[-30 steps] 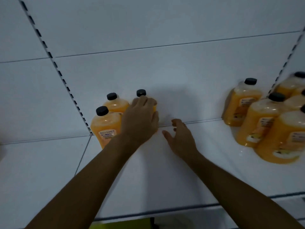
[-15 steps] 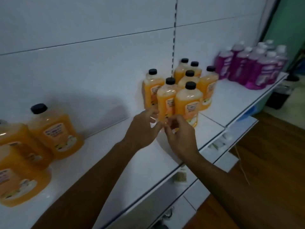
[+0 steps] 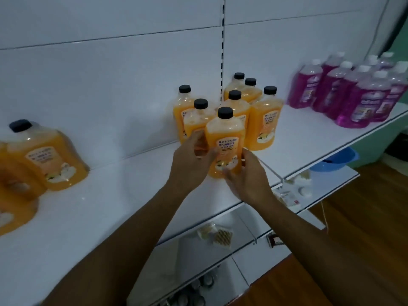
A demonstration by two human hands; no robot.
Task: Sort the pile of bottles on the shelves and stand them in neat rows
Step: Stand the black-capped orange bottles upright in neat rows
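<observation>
Two hands are holding one orange bottle (image 3: 225, 143) with a black cap, standing upright near the front edge of the white shelf (image 3: 92, 208). The left hand (image 3: 191, 161) is curling its fingers and thumb around the bottle's left side, and the right hand (image 3: 247, 175) is wrapping around its lower right side. The bottle is sitting at the front of a bunch of orange bottles (image 3: 245, 111), all upright with black caps; the bunch is crowding back toward the shelf's rear edge, where the white wall (image 3: 110, 74) is rising. At the left end of the shelf, well apart from the bunch, more orange bottles (image 3: 47, 155) are showing, blurry and partly cut off by the picture's edge. At the right end of the shelf, purple bottles (image 3: 353, 93) with white caps are standing close together, also blurry. Under the shelf's front edge, a lower shelf (image 3: 331, 186) is carrying small packets (image 3: 221, 236) and a blue bowl (image 3: 335, 161). A brown wood floor (image 3: 364, 239) is showing at the bottom right.
</observation>
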